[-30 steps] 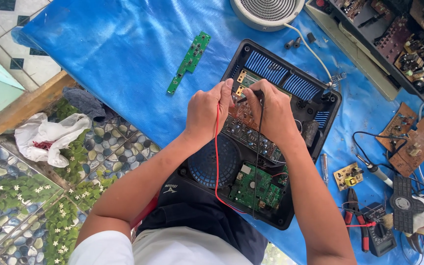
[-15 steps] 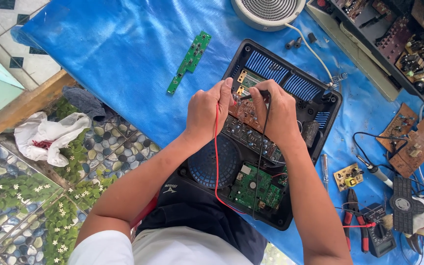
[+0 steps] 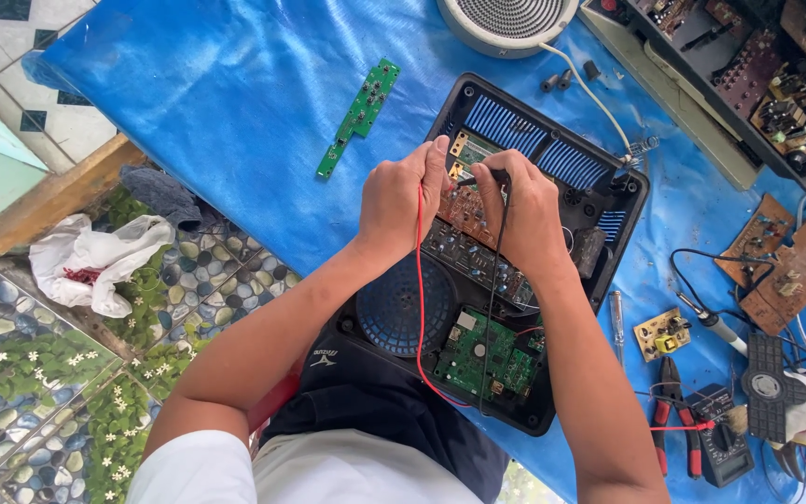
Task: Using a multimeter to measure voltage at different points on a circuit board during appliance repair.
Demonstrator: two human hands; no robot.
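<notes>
Left hand [image 3: 401,198] pinching red probe wire [image 3: 420,308], right hand [image 3: 524,213] pinching black probe [image 3: 479,177]; both unmoved since earlier frame, tips on brown board [image 3: 464,213] inside open black casing [image 3: 599,201], right of blue sheet's [image 3: 216,112] middle.

A bright blue tarp [image 3: 235,103] covers the table. On it lies a black case [image 3: 599,243] with blue striped vents and a dark blue round fan grille [image 3: 394,308]. Inside are a brown board [image 3: 464,210] and a green board [image 3: 482,350]. A red lead [image 3: 419,280] and a black lead [image 3: 493,299] cross them. Far left lies a narrow green strip board [image 3: 359,117]. Far off sits a white round speaker [image 3: 506,21]. At right are red-handled pliers [image 3: 669,411]. The floor [image 3: 11,355] at left shows grey pebbles with white flowers on green.
</notes>
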